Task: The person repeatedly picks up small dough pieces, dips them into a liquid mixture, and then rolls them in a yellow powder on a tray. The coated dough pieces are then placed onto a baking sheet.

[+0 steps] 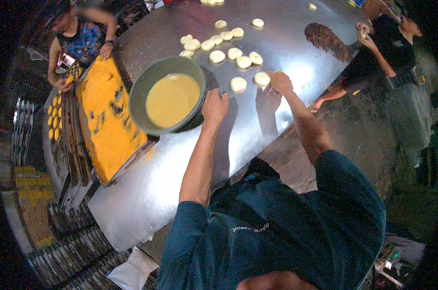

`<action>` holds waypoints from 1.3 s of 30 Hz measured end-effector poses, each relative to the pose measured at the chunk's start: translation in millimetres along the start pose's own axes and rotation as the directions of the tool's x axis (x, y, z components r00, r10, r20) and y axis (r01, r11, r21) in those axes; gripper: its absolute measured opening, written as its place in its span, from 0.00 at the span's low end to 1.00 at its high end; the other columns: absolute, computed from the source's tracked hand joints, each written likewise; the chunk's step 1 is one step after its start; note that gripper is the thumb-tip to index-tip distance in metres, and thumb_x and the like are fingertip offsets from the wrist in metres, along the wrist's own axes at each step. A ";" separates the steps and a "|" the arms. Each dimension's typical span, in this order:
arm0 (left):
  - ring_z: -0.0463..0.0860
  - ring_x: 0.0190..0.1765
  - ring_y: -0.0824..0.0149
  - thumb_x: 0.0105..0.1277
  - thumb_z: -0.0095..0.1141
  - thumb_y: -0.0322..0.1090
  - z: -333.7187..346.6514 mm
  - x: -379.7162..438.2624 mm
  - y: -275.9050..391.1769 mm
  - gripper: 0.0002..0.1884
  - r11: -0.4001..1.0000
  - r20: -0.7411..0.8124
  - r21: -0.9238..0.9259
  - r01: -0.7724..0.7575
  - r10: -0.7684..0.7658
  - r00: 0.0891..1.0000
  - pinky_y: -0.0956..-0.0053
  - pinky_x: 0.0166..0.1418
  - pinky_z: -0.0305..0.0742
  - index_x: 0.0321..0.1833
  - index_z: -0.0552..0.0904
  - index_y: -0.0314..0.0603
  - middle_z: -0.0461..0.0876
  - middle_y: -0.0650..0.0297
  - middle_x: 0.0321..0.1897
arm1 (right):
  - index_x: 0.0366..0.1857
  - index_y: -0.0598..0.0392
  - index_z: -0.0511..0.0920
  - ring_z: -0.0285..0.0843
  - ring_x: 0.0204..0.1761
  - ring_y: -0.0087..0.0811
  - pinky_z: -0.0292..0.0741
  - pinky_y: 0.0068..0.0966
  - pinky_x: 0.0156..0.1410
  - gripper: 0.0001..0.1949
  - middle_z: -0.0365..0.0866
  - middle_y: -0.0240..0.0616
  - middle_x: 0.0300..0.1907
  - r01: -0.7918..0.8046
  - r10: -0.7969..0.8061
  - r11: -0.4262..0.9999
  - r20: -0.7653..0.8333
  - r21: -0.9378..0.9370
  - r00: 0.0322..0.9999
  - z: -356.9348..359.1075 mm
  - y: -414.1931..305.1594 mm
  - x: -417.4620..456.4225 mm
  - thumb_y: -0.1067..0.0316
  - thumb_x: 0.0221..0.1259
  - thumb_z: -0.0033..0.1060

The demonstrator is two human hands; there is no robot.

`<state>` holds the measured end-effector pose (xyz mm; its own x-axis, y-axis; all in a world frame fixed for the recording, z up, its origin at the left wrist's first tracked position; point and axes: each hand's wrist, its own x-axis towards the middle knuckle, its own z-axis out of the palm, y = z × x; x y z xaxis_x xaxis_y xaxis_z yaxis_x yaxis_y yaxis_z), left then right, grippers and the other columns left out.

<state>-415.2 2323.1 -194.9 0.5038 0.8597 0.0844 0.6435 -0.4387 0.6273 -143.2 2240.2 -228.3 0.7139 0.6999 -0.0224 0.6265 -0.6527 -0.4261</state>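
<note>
My left hand, fingers curled, is at the right rim of a deep green-grey bowl. Whether it grips the rim is hidden. Pale yellow liquid fills the lower part of the bowl. My right hand is bent down over the metal table, its fingers at the right edge of a flat round dough piece. Its fingertips are partly hidden, so a hold on the dough cannot be made out. Another dough round lies between my hands, and several more are scattered farther back.
Left of the bowl is a tray of orange-yellow crumbs, with a person behind it holding small yellow pieces. Dark brown filling is heaped on the metal table near another person. A white bag lies below.
</note>
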 end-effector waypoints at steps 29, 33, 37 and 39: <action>0.78 0.44 0.45 0.55 0.60 0.36 56.3 201.3 10.5 0.12 0.982 -0.133 0.021 0.189 -0.185 0.974 0.55 0.47 0.72 0.38 0.74 0.39 0.77 0.48 0.37 | 0.41 0.57 0.75 0.77 0.35 0.30 0.75 0.30 0.42 0.22 0.79 0.36 0.31 0.137 -0.423 0.846 0.493 0.515 0.760 11.4 -57.9 153.6 0.54 0.48 0.73; 0.79 0.39 0.49 0.55 0.60 0.35 16.6 153.6 78.3 0.11 0.985 -0.217 -0.148 0.088 -0.119 0.969 0.58 0.43 0.72 0.37 0.74 0.39 0.77 0.51 0.32 | 0.41 0.55 0.75 0.75 0.36 0.27 0.72 0.27 0.41 0.19 0.77 0.33 0.34 0.260 -0.559 0.644 0.211 0.719 0.802 63.4 -9.5 214.2 0.61 0.48 0.72; 0.80 0.31 0.62 0.56 0.61 0.33 -56.6 79.2 85.6 0.11 0.911 -0.218 -0.392 0.132 -0.231 0.948 0.66 0.35 0.74 0.35 0.73 0.39 0.78 0.56 0.28 | 0.42 0.55 0.74 0.74 0.40 0.27 0.71 0.23 0.44 0.17 0.76 0.34 0.37 0.025 -0.392 0.776 0.450 0.631 0.802 52.3 -90.1 200.3 0.66 0.50 0.69; 0.77 0.31 0.73 0.56 0.63 0.29 -80.4 52.9 59.6 0.10 0.877 -0.265 -0.470 0.096 -0.244 0.933 0.73 0.33 0.73 0.35 0.73 0.39 0.76 0.62 0.27 | 0.42 0.56 0.74 0.74 0.40 0.27 0.71 0.23 0.43 0.17 0.76 0.34 0.36 0.020 -0.461 0.682 0.408 0.731 0.788 57.3 -91.4 199.8 0.66 0.50 0.68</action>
<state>-396.5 2363.5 -90.8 0.1602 0.9783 0.1312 0.3419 -0.1797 0.9224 -75.7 2456.4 -245.7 0.1467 0.9707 -0.1902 0.2126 -0.2188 -0.9523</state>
